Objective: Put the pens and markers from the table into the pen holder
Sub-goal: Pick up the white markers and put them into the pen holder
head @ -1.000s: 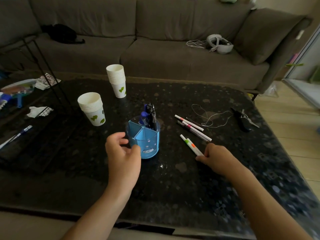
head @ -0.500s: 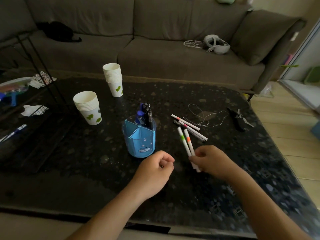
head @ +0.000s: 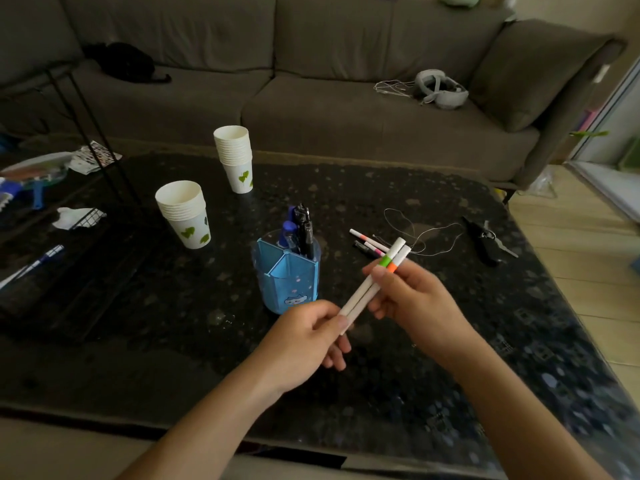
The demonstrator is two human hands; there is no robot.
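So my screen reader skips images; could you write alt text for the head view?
Both hands, right hand and left hand, hold two white markers beside a blue plastic pen holder on a black speckled table.

Two markers lifted off the table into both hands

The green-banded marker (head: 372, 279) and the orange-banded marker (head: 378, 284), which lay on the table (head: 138, 306) a second ago, are now up in the air side by side, tilted with their caps up and to the right; the right hand (head: 417, 301), which only touched their near ends before, now grips them around the middle; the left hand (head: 304, 342), a second ago against the blue pen holder (head: 289, 280) (half a second ago a loose fist near it), now pinches their lower ends just right of the holder; the spot where the pair lay is partly hidden behind the hands.
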